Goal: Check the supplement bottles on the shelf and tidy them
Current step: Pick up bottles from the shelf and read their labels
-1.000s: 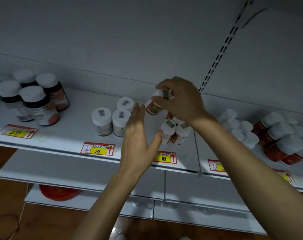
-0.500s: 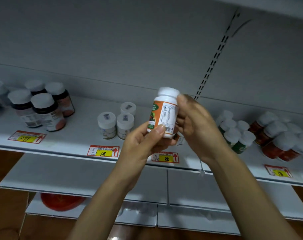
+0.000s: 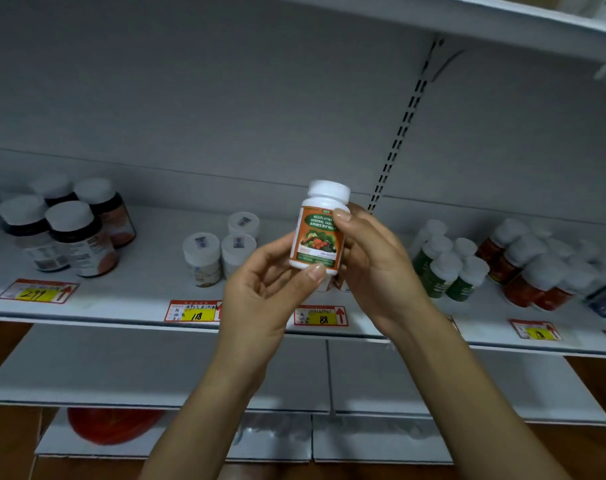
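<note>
An upright white-capped multivitamin bottle (image 3: pixel 318 233) with an orange and green label is held up in front of the white shelf (image 3: pixel 149 289). My left hand (image 3: pixel 263 292) supports its base, thumb tip on the lower front edge. My right hand (image 3: pixel 374 265) grips its right side, thumb across the label. The label front faces me. Behind my hands, bottles of the same kind on the shelf are mostly hidden.
Dark bottles (image 3: pixel 76 237) stand at the shelf's left, three small white-capped jars (image 3: pixel 222 251) left of centre, green bottles (image 3: pixel 447 268) and red bottles (image 3: pixel 530 271) at the right. Price tags (image 3: pixel 320 317) line the edge. Lower shelves and a red object (image 3: pixel 111 424) lie below.
The bottle came off the shelf and was lifted upright between both hands. It has since been turned from its text panel to the front label.
</note>
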Demonstrator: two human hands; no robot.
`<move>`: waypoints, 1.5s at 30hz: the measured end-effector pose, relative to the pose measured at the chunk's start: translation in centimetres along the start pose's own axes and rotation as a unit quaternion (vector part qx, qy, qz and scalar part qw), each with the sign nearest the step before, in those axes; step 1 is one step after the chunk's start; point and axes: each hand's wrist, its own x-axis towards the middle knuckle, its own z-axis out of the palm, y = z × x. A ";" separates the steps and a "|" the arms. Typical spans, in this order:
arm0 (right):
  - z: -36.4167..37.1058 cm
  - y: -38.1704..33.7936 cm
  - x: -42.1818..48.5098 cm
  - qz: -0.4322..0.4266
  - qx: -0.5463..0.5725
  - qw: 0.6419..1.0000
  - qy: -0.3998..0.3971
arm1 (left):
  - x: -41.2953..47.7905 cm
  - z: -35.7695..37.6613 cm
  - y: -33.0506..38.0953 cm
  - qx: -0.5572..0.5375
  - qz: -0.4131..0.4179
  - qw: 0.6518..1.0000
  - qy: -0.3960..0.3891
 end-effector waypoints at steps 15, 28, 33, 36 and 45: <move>0.2 0.4 -0.2 -0.020 -0.006 0.999 -0.024 | 0.0 0.1 0.4 -0.039 -0.032 0.999 0.014; 0.4 0.4 0.4 -0.008 0.045 0.998 0.052 | 0.9 -0.7 0.9 -0.295 -0.251 0.918 -0.080; 0.4 0.5 0.2 -0.010 0.007 0.999 0.044 | 0.9 -0.2 1.1 -0.293 -0.236 0.926 -0.036; 0.4 0.5 -0.2 -0.025 -0.016 0.999 0.021 | 1.0 0.1 1.5 -0.273 -0.215 0.938 0.000; 0.6 2.1 -1.1 -0.196 -0.197 0.959 0.052 | 1.1 -0.4 1.1 -0.200 -0.127 0.971 0.028</move>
